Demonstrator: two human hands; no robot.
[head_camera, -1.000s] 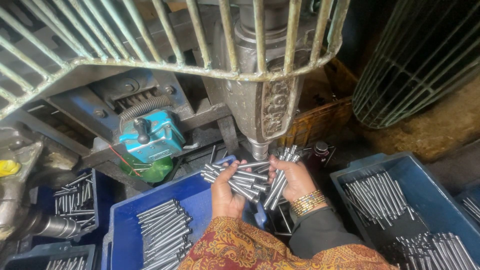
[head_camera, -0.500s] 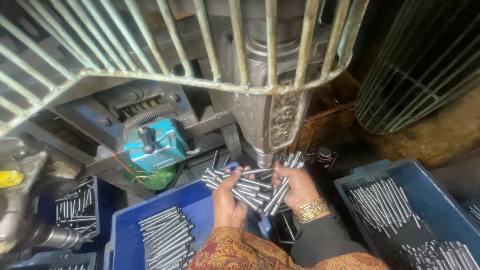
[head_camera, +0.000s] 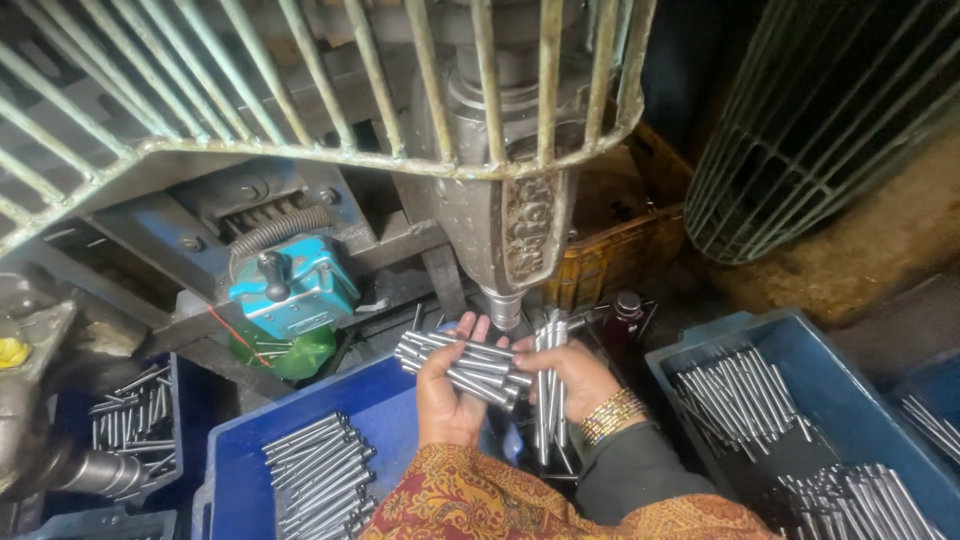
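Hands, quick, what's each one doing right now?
Left hand: closed around a bundle of metal rods.
Right hand: gripping upright rods.

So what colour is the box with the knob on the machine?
The box is bright turquoise blue with a black knob, seen in the head view.

one head-worn view looks steeply down and forward from close above the left hand (head_camera: 450, 400) and right hand (head_camera: 570, 380), facing the caged machine (head_camera: 500, 230) just behind them.
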